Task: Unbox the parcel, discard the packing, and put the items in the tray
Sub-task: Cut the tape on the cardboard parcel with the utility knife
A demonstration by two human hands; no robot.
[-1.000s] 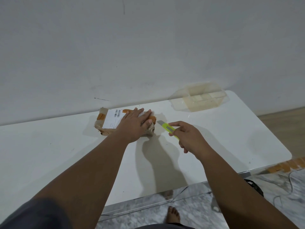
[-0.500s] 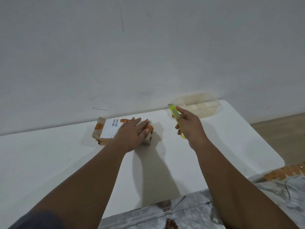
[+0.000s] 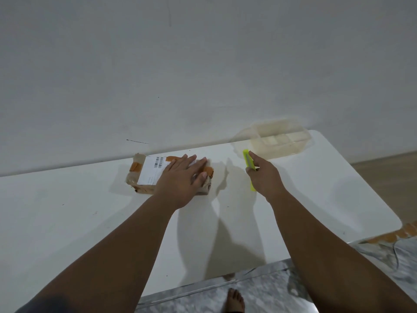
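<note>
The parcel, wrapped in brown tape with a white barcode label, lies on the white table close to the wall. The left hand lies flat on the parcel's right half, fingers stretched out and slightly spread. To the right of the parcel, apart from it, the right hand is closed around a yellow-green utility knife, fingers curled about the handle. Further right of the parcel, the clear tray sits at the table's far edge
</note>
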